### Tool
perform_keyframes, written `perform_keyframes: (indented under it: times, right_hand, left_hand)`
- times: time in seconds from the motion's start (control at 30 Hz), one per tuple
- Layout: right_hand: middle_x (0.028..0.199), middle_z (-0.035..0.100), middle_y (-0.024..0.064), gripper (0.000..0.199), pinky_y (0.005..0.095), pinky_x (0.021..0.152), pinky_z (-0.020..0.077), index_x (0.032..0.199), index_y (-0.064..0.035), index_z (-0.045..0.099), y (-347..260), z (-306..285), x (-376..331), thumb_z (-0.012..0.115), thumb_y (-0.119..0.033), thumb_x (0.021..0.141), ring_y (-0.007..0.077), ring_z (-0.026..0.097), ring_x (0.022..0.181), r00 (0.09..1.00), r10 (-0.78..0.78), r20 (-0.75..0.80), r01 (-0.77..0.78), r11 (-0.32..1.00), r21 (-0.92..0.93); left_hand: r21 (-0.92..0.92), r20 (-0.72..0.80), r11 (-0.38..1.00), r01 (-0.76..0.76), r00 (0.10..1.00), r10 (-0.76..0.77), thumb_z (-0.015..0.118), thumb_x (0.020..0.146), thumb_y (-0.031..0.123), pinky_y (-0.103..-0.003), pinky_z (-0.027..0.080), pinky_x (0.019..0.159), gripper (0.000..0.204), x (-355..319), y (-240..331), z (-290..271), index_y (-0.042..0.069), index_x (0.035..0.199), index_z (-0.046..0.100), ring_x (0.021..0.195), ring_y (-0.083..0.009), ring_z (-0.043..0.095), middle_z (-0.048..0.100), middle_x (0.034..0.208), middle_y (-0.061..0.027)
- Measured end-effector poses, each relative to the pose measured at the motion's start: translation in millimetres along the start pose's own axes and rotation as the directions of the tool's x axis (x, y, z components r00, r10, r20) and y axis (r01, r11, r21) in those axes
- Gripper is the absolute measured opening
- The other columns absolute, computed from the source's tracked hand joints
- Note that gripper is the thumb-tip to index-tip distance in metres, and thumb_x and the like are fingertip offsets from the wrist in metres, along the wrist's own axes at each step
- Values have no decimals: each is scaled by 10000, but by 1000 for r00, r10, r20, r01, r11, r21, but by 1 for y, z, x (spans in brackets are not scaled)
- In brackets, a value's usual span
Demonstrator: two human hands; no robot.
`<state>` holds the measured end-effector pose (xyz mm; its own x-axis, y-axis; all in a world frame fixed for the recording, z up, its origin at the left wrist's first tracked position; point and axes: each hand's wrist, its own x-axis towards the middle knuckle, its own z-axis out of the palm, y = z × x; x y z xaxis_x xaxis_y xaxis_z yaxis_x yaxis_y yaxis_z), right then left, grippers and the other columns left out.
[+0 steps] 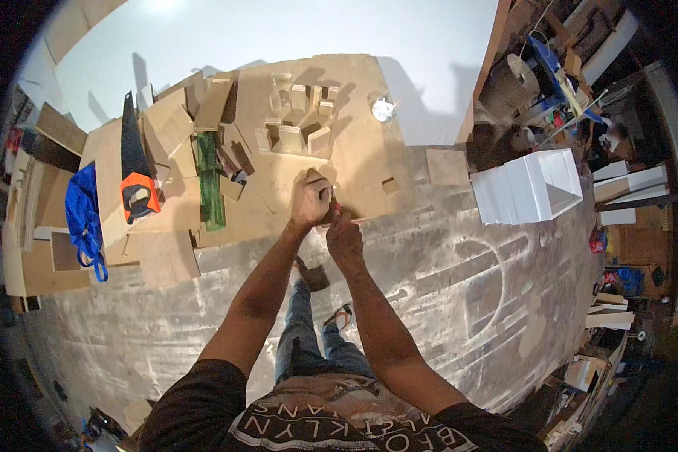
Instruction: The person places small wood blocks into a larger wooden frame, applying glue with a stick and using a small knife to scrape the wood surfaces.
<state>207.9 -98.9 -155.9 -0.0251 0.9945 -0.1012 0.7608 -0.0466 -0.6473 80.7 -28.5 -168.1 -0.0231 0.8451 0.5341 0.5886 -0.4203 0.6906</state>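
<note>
Over the near edge of a wooden board, my left hand is closed, its fingers curled around something small that I cannot make out. Just right of it and nearer to me, my right hand is wrapped round a slim tool with a red part that points up toward the left hand. Most of that tool is hidden by the fingers. Beyond both hands, several small wooden blocks stand upright on the board, with a few more behind them.
Left of the board lie a handsaw with an orange handle, a green strip and a blue bag. A crumpled white object sits at the far right. A white box stands on the floor to the right.
</note>
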Motion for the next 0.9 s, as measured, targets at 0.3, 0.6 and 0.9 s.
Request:
perform_keyframes:
  times: [0.3,0.6,0.9]
  right_hand:
    - [810,654,335,387,561,692,559,994,35,519,-3,-5,-3,404,-331,1045,485,676,822,995,-100,-18,98,992,-83]
    - [791,648,337,463,584,731,535,1011,42,526,18,1,-30,336,-377,1058,517,655,831,983,155,97,-147,985,-85]
    - [915,650,313,373,536,696,566,1135,32,515,32,-3,-32,381,-302,1038,448,685,843,985,-22,172,60,974,-218]
  left_hand:
    - [62,35,998,-31,999,29,664,690,-16,-420,460,745,52,4,-3,1,26,719,653,767,-317,613,651,762,-108]
    - [11,27,1000,-28,999,28,649,664,-17,-441,463,694,53,-24,20,-4,17,705,648,758,-345,597,644,755,-126]
    - [19,56,999,-35,998,34,659,701,-15,-443,460,737,55,-27,25,-10,21,735,683,793,-325,606,659,772,-113]
